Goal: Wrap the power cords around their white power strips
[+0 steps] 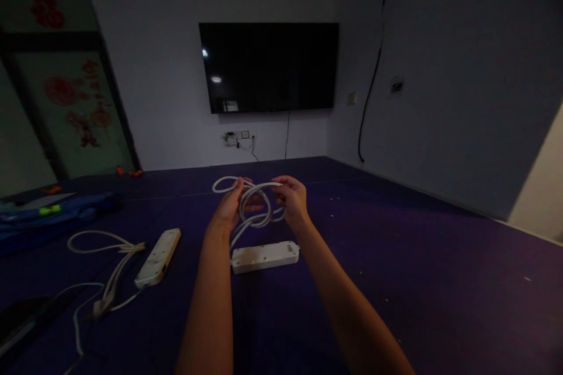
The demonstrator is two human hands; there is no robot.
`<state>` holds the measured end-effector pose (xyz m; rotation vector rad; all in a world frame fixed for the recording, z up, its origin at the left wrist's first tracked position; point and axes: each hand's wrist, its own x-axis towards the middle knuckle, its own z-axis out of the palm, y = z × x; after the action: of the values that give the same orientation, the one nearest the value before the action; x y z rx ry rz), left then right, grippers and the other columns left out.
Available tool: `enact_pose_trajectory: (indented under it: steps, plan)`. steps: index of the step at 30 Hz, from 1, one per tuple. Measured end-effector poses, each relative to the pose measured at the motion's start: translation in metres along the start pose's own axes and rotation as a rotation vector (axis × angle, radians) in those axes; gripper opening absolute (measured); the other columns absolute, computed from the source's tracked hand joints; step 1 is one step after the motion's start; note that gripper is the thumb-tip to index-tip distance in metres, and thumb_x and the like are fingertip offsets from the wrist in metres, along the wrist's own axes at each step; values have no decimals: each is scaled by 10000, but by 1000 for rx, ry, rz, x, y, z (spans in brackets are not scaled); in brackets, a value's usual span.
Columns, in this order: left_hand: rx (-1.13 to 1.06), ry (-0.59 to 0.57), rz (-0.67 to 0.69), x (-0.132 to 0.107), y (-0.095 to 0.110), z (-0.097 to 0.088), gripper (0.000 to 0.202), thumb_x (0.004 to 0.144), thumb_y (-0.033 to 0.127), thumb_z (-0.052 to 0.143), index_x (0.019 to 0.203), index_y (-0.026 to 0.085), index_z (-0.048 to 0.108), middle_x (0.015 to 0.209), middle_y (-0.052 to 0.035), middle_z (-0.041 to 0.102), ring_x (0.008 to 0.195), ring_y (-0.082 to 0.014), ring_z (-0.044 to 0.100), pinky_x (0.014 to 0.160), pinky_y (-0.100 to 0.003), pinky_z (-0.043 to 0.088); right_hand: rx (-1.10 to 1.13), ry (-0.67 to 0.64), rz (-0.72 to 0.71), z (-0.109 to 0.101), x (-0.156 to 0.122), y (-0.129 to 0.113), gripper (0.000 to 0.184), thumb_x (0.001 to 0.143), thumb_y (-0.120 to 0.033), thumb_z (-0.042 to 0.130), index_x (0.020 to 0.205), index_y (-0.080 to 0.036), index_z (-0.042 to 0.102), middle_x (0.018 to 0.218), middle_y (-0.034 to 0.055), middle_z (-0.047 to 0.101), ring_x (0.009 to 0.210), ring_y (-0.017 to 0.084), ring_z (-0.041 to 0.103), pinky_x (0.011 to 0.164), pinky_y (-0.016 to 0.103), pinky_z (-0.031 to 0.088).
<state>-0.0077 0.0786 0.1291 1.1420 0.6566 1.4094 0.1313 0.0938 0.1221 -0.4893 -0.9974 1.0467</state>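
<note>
Loops of a white power cord [267, 211] hang between my two hands. My left hand [229, 206] is closed around the left side of the loops, its thumb on top and some fingers showing behind the cord. With thumb and fingers pinched, my right hand [292, 199] grips the cord at the right side. Just below the hands a white power strip [265, 255] lies face down on the purple surface, and part of the cord runs down toward its left end. Where the cord's plug is cannot be made out.
Left of my forearm lies a second white power strip [159, 258] with its bundled cord [115, 269]. Blue cloth [83, 209] lies farther left. A television [270, 67] hangs on the far wall above several sockets [240, 135]. Small white scraps [333, 216] dot the purple surface.
</note>
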Motion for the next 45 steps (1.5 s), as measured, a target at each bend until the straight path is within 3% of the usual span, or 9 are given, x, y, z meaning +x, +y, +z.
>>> enact_pose_trajectory:
  steps: [4,8,11,14,20,28,33,39,45]
  plan:
    - [85,31,4,2,-5,4,273,812,449,556,846,179,532,648,14,628,414,-71,531,320,-119,307,106,71,-21,0,1,2,135,499,-147,589,632,-168,600,414,-90,431,362,34,271,352,176,151]
    - [-22,53,48,5,-8,7,325,780,511,566,802,192,502,620,40,612,290,-11,323,302,-114,157,41,77,-63,-4,5,4,207,514,-178,658,716,-178,615,491,-78,493,410,46,354,395,189,230]
    - [-85,91,90,8,-8,6,339,794,532,533,786,195,495,625,37,621,286,-11,304,307,-125,177,-11,-5,5,-6,8,8,179,551,-252,699,661,-169,584,450,-88,410,402,49,328,402,207,239]
    - [-83,82,79,7,-8,2,316,813,497,532,773,184,502,629,24,631,311,-22,365,312,-130,230,103,-93,123,-6,10,12,206,596,-288,666,566,-184,492,405,-110,265,368,44,238,385,214,216]
    - [35,69,-103,7,-8,-2,276,867,418,489,799,158,552,579,18,608,401,-81,539,383,-177,423,410,-115,261,-7,10,14,320,618,-257,499,449,-220,230,361,-94,139,335,58,153,361,223,203]
    - [50,3,-61,6,-11,0,259,850,411,523,829,155,549,650,7,629,388,-68,535,353,-160,397,413,1,286,-7,11,17,286,622,-244,484,481,-213,237,359,-93,151,331,62,181,379,219,221]
    - [5,-20,71,2,-4,-1,279,786,431,607,789,165,524,594,41,594,296,-32,418,274,-133,246,439,-16,329,-9,12,10,247,611,-211,447,490,-213,232,366,-86,164,350,68,160,385,223,194]
    - [-39,172,147,6,3,-10,296,790,450,591,798,165,513,593,24,633,402,-101,564,389,-211,466,421,-110,347,-19,15,7,282,579,-213,435,499,-216,165,391,-71,173,378,78,205,415,227,241]
    - [-29,313,347,10,2,-12,322,794,490,557,799,183,461,739,-13,701,431,-99,591,425,-211,488,342,-193,498,-16,16,13,232,563,-208,435,484,-220,217,404,-49,258,399,89,262,430,228,300]
